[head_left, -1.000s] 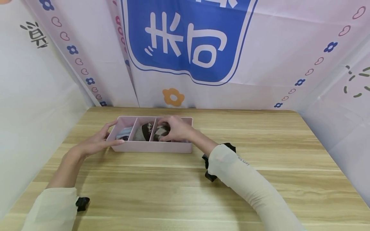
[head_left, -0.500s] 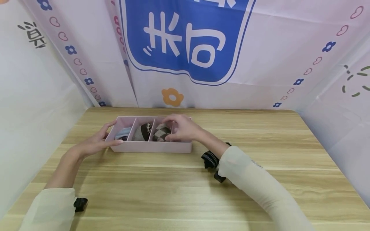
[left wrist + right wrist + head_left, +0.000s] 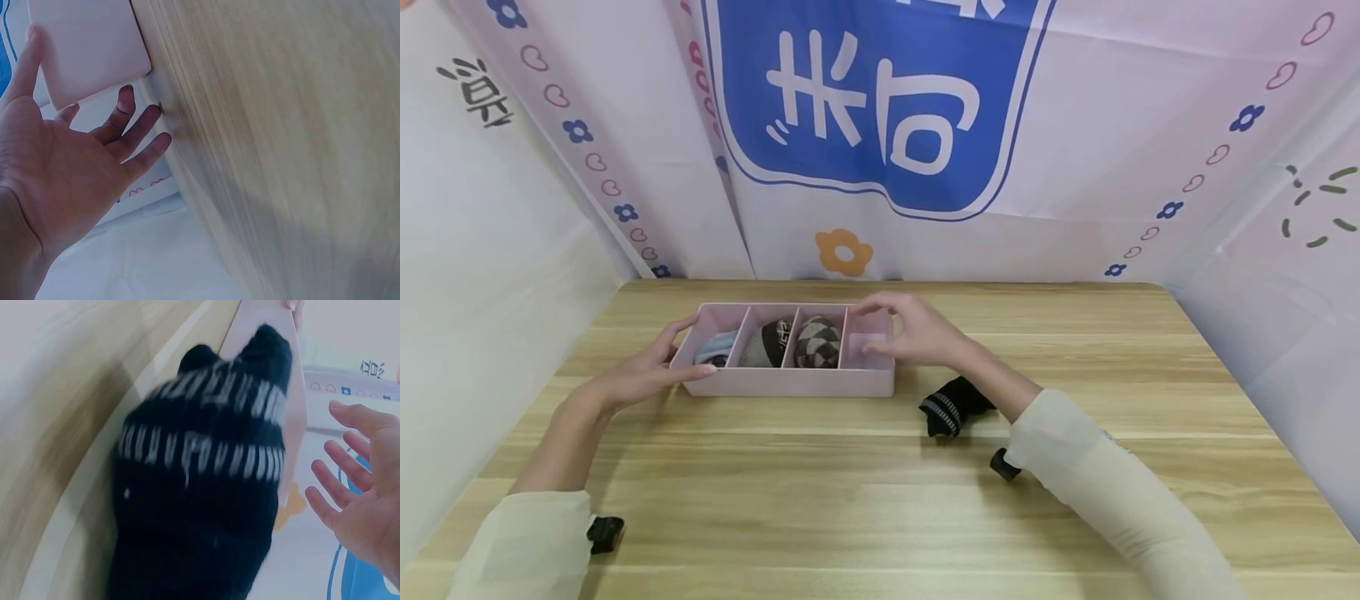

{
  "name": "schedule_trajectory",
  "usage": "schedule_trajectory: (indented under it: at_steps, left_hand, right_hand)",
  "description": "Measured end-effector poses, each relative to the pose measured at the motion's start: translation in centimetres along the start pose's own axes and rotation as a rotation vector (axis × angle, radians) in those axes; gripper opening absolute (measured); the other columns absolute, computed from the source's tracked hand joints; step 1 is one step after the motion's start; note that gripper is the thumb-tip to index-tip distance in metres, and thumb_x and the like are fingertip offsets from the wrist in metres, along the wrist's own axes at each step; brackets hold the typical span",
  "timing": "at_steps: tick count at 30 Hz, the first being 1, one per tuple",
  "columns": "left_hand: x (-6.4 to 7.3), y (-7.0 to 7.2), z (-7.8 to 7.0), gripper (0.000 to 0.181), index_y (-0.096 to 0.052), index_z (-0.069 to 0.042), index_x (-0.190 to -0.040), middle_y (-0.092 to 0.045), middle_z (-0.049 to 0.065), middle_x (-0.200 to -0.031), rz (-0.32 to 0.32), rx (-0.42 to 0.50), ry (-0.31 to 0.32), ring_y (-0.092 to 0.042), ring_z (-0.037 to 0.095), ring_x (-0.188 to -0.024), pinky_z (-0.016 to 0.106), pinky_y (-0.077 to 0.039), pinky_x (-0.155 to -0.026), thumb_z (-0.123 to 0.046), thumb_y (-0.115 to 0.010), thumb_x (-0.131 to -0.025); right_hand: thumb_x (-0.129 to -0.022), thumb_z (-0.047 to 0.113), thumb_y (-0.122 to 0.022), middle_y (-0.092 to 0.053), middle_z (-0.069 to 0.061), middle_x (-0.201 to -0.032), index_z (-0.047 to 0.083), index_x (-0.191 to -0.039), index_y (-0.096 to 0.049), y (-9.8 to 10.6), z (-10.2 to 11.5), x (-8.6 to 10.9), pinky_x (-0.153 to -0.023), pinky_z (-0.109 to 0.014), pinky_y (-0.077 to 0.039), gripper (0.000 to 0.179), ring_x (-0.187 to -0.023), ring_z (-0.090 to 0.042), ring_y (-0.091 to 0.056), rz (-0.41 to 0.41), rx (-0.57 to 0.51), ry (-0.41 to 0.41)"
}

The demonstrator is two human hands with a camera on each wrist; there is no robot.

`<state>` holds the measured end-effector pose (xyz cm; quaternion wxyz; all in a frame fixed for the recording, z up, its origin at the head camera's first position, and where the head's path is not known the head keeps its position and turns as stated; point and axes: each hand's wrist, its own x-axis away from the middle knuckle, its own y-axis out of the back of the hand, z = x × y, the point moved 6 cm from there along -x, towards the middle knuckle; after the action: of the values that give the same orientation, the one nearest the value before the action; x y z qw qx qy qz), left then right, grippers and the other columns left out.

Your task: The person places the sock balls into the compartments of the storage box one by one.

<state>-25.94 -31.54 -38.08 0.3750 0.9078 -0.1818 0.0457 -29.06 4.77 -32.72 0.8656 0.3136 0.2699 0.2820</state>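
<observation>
A pink divided box [image 3: 797, 382] stands near the table's back edge. My left hand [image 3: 643, 371] holds its left end, thumb at the front wall and a finger at the back corner; in the left wrist view the other fingers are spread loosely. From left to right, its compartments hold a light blue sock bundle [image 3: 718, 346], a grey-and-black sock bundle [image 3: 767, 343] and a checkered sock bundle [image 3: 818, 342]. My right hand [image 3: 917, 332] is over the rightmost compartment, whose bare floor shows, with fingers loosely bent and nothing held. Black socks with white stripes [image 3: 200, 475] lie under my right forearm.
The wooden table [image 3: 820, 500] reaches toward the front. Behind it hangs a printed curtain [image 3: 1075, 167], and white sheets close both sides. Small black devices [image 3: 1003, 464] sit at both wrists.
My right hand has let go of the checkered sock bundle and moved right, over the last compartment. More of the black socks now shows. The left hand stays at the box's left end.
</observation>
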Motion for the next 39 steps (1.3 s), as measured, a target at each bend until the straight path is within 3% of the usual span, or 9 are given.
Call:
schedule_trajectory:
  at_steps: [9,18,32,39]
  left_hand:
    - [0.1,0.0,0.2,0.097,0.007,-0.014,-0.167,-0.055,0.027,-0.128,-0.003,0.003,0.004,-0.053,0.034,-0.118,0.055,-0.041,-0.098,-0.037,-0.063,-0.103]
    - [0.1,0.0,-0.1,0.098,0.007,-0.014,-0.167,-0.054,0.030,-0.129,-0.005,0.009,-0.005,-0.053,0.039,-0.121,0.057,-0.040,-0.100,-0.037,-0.063,-0.102]
    - [0.0,-0.1,0.0,0.098,0.008,-0.014,-0.167,-0.053,0.030,-0.131,0.000,0.011,-0.004,-0.052,0.040,-0.123,0.059,-0.039,-0.101,-0.037,-0.063,-0.103]
    - [0.1,-0.1,-0.2,0.098,0.008,-0.014,-0.167,-0.053,0.031,-0.130,0.002,0.013,-0.008,-0.052,0.040,-0.123,0.060,-0.039,-0.102,-0.036,-0.062,-0.103]
  right_hand:
    - [-0.086,0.010,-0.084,-0.069,-0.013,-0.131,-0.002,-0.131,-0.067,2.8,-0.8,2.3,-0.110,-0.051,-0.042,0.049,-0.128,-0.031,-0.059,-0.058,0.043,-0.034]
    - [-0.088,0.009,-0.083,-0.068,-0.015,-0.132,0.000,-0.130,-0.067,5.0,-2.4,4.6,-0.107,-0.051,-0.045,0.046,-0.127,-0.031,-0.059,-0.076,0.025,-0.086]
    - [-0.085,0.011,-0.085,-0.070,-0.017,-0.128,-0.001,-0.129,-0.068,5.8,-4.5,7.4,-0.099,-0.056,-0.050,0.049,-0.120,-0.034,-0.063,0.014,0.031,-0.083]
    - [-0.084,0.013,-0.087,-0.070,-0.019,-0.127,0.000,-0.129,-0.068,5.5,-5.1,9.0,-0.095,-0.054,-0.052,0.050,-0.118,-0.035,-0.065,0.102,0.006,-0.064]
